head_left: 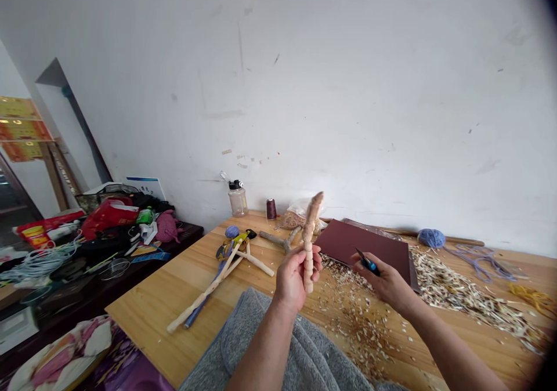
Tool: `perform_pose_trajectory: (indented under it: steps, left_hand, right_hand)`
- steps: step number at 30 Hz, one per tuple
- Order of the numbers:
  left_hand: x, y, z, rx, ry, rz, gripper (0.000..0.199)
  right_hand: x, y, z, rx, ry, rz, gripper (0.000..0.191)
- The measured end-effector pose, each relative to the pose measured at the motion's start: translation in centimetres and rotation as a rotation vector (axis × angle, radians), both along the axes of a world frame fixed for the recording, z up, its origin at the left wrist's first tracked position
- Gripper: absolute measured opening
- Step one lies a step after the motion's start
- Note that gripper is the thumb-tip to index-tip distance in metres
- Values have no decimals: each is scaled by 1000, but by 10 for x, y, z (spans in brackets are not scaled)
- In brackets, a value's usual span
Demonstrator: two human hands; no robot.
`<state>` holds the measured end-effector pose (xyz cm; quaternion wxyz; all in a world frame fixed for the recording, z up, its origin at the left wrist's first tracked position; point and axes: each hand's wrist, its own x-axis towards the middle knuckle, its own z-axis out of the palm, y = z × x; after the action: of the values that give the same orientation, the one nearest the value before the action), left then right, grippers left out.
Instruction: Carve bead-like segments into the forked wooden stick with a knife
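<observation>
My left hand [292, 279] is closed around the lower part of a pale, peeled wooden stick [308, 237], which stands nearly upright with knobbly carved segments. To the right, my right hand [383, 281] grips a small knife [369, 263] with a blue and black handle, its dark tip pointing up and left. A gap separates the knife from the stick. Wood shavings [461, 286] lie heaped at the right, with smaller chips scattered below my hands. Behind the knife is a dark maroon board [361, 243].
Forked peeled sticks [217, 278] lie left on the wooden table [148, 310]. A grey cloth [256, 333] covers the near edge. Along the wall stand a clear bottle [238, 201], a thread spool [271, 209] and blue yarn [431, 238]. Clutter fills a dark side table [185, 234].
</observation>
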<state>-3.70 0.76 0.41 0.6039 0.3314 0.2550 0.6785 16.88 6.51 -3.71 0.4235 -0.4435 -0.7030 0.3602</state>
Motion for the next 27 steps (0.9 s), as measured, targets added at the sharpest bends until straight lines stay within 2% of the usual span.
perform_pose_trajectory:
  steps: [2, 5, 8, 11, 14, 18, 27]
  left_hand:
    - [1, 0, -1, 23, 24, -10, 23]
    - [4, 0, -2, 24, 61, -56, 28]
    - [7, -3, -2, -13, 88, -90, 33]
    - [9, -6, 0, -36, 138, -74, 33]
    - [12, -9, 2, -59, 183, -51, 34]
    - [15, -10, 1, -80, 205, -63, 28]
    - [19, -14, 2, -115, 161, -169, 28]
  right_hand:
    - [-3, -4, 3, 23, -14, -13, 44]
    - [-8, -16, 22, 114, -81, -98, 40]
    - [-12, -29, 41, 153, -140, -65, 32]
    - [-16, -38, 53, 60, -171, 20, 25]
    - [-18, -44, 57, 13, -182, 94, 21]
    - [-22, -48, 59, 72, -170, 169, 23]
    - [-35, -59, 64, 230, -347, 71, 33]
